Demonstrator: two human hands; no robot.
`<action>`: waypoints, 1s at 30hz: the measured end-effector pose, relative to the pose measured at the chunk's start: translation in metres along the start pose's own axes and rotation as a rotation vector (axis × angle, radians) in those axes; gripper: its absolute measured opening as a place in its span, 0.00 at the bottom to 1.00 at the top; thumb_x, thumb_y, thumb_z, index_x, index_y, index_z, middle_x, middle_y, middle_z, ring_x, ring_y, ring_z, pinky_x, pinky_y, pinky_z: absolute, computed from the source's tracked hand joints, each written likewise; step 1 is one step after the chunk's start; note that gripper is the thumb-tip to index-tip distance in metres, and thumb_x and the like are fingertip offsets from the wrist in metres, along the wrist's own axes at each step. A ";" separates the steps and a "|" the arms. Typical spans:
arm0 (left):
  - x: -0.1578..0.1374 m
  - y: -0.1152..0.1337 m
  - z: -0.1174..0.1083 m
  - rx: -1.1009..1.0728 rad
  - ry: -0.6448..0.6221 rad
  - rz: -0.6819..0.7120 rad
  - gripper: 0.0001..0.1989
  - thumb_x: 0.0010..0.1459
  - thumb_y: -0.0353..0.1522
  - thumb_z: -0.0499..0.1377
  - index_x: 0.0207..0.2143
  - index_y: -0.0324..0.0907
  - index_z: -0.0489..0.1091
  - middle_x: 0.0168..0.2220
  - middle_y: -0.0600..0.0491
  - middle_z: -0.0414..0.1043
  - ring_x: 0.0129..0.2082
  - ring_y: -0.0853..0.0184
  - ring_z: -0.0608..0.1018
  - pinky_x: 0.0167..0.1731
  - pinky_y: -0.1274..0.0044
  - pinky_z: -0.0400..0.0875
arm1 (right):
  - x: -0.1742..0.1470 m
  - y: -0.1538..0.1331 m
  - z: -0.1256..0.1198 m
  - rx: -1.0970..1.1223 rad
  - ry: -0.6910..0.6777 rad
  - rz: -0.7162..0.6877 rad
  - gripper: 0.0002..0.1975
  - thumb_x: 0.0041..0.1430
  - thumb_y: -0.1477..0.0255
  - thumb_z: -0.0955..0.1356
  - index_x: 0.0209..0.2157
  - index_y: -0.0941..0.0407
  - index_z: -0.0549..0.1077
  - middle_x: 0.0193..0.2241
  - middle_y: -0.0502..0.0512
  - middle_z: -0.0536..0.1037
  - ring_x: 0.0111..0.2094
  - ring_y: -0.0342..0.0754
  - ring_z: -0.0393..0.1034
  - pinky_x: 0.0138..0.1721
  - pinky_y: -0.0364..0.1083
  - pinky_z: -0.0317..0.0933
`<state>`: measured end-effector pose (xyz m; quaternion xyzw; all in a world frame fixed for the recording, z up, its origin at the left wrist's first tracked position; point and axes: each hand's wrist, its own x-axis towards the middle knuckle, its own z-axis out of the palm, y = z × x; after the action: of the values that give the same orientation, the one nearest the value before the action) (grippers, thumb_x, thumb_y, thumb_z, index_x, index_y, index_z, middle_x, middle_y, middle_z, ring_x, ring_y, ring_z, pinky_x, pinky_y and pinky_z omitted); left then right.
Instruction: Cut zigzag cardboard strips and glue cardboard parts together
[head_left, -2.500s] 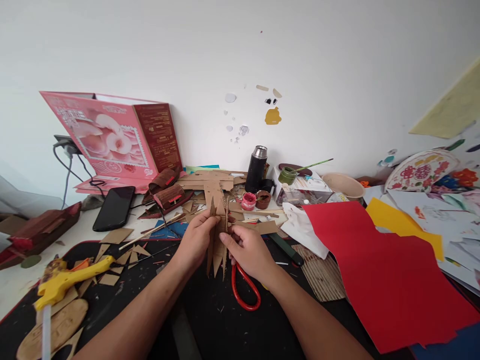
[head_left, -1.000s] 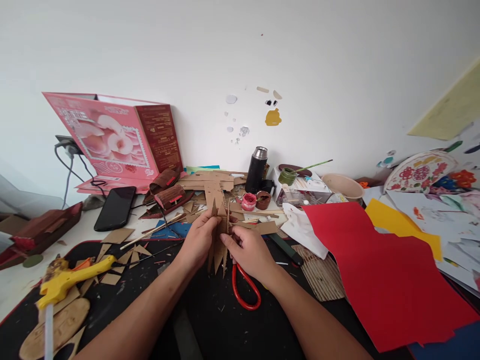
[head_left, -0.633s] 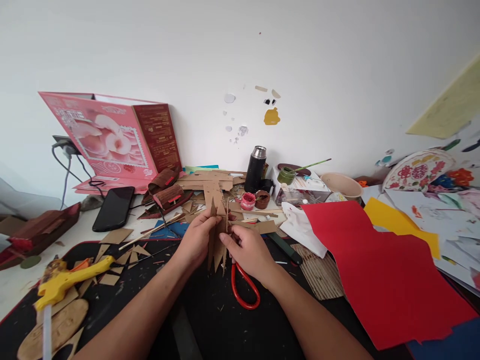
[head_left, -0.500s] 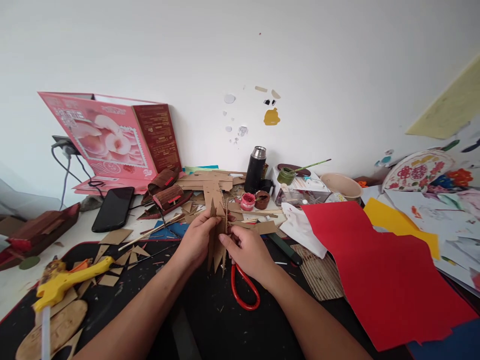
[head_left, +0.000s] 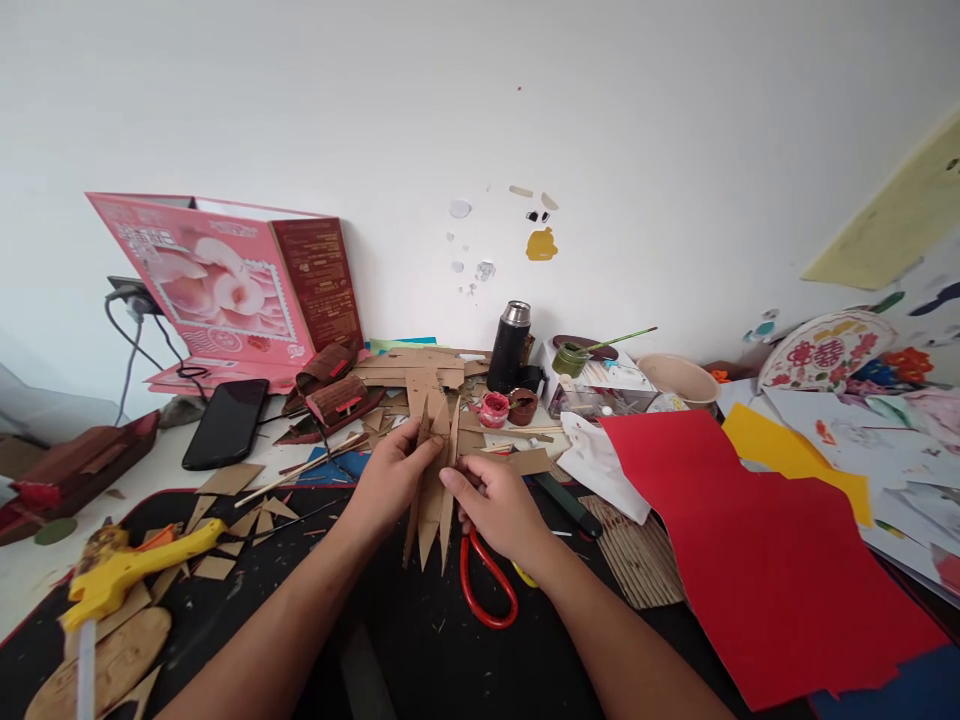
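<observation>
Between my two hands stands a cluster of long, pointed cardboard pieces [head_left: 430,505], their sharp tips facing up and down. My left hand [head_left: 394,475] pinches them from the left side, thumb over the front. On the right, my right hand [head_left: 495,498] grips the same pieces by their edge, thumb in front; its other fingers are partly hidden behind. Just below that hand, red-handled scissors [head_left: 487,622] lie on the black mat, their blades out of sight. A yellow handle-like bit shows beside my right wrist.
A yellow glue gun [head_left: 131,575] lies at left among cardboard scraps, near a black phone [head_left: 226,425]. Red paper [head_left: 780,560] covers the right. A green-handled tool [head_left: 570,508], paint jars [head_left: 495,408] and a black thermos [head_left: 510,345] are behind.
The pointed cardboard pieces have been turned and fanned slightly, so more of their faces show. Both hands keep their grip. The camera view has shifted a little.
</observation>
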<state>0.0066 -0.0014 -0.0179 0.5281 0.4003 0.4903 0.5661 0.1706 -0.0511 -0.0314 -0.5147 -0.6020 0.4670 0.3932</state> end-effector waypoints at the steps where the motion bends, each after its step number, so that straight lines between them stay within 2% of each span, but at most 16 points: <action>1: 0.000 0.001 0.000 -0.004 -0.008 -0.017 0.18 0.52 0.44 0.70 0.41 0.44 0.78 0.41 0.51 0.84 0.42 0.55 0.82 0.44 0.70 0.75 | 0.000 -0.001 0.000 0.041 -0.005 0.007 0.21 0.67 0.48 0.71 0.34 0.52 0.71 0.22 0.46 0.72 0.21 0.46 0.72 0.23 0.44 0.65; 4: -0.001 0.003 -0.002 0.003 -0.030 -0.037 0.18 0.52 0.45 0.70 0.40 0.44 0.78 0.38 0.51 0.84 0.38 0.56 0.82 0.40 0.70 0.75 | 0.001 -0.003 -0.002 0.149 0.003 0.012 0.26 0.65 0.43 0.70 0.33 0.53 0.71 0.21 0.45 0.71 0.19 0.44 0.70 0.21 0.42 0.63; 8: -0.002 0.004 -0.003 0.063 -0.080 -0.020 0.17 0.53 0.43 0.70 0.41 0.43 0.78 0.40 0.50 0.84 0.41 0.55 0.82 0.43 0.70 0.76 | 0.005 -0.003 -0.006 0.242 0.070 0.027 0.29 0.62 0.39 0.69 0.33 0.53 0.69 0.18 0.43 0.71 0.15 0.42 0.67 0.18 0.41 0.56; 13: -0.003 0.004 -0.003 0.077 -0.145 -0.020 0.20 0.54 0.44 0.70 0.45 0.44 0.77 0.45 0.48 0.84 0.49 0.51 0.82 0.46 0.69 0.76 | 0.008 -0.004 -0.009 0.304 0.106 0.033 0.28 0.60 0.42 0.72 0.34 0.53 0.71 0.18 0.43 0.71 0.15 0.42 0.67 0.17 0.41 0.56; 16: -0.004 0.005 -0.002 0.082 -0.145 -0.010 0.20 0.53 0.44 0.71 0.45 0.45 0.77 0.46 0.48 0.83 0.50 0.51 0.81 0.46 0.69 0.75 | 0.008 -0.004 -0.009 0.312 0.102 0.036 0.26 0.60 0.43 0.73 0.35 0.53 0.72 0.18 0.43 0.71 0.15 0.43 0.67 0.17 0.41 0.57; 20: -0.005 0.007 -0.001 0.105 -0.145 -0.012 0.19 0.52 0.45 0.71 0.42 0.46 0.77 0.45 0.49 0.83 0.49 0.52 0.81 0.49 0.68 0.75 | 0.008 -0.004 -0.011 0.320 0.116 0.043 0.26 0.60 0.43 0.72 0.35 0.53 0.71 0.18 0.43 0.71 0.15 0.43 0.67 0.17 0.42 0.56; 24: -0.005 0.005 0.000 0.173 -0.127 0.037 0.16 0.56 0.47 0.68 0.38 0.46 0.76 0.41 0.51 0.81 0.46 0.54 0.80 0.50 0.68 0.73 | 0.009 -0.004 -0.013 0.323 0.136 0.037 0.25 0.60 0.44 0.72 0.36 0.53 0.72 0.18 0.42 0.71 0.15 0.43 0.68 0.17 0.41 0.57; 30: -0.005 0.005 0.000 0.315 -0.046 0.128 0.18 0.58 0.49 0.66 0.29 0.46 0.71 0.29 0.55 0.72 0.34 0.60 0.73 0.38 0.72 0.70 | 0.009 -0.004 -0.012 0.302 0.149 0.012 0.24 0.59 0.46 0.73 0.36 0.54 0.72 0.18 0.42 0.70 0.15 0.43 0.67 0.17 0.41 0.56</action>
<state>0.0050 -0.0062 -0.0136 0.6459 0.4248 0.4443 0.4528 0.1796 -0.0401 -0.0246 -0.4863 -0.4911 0.5151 0.5070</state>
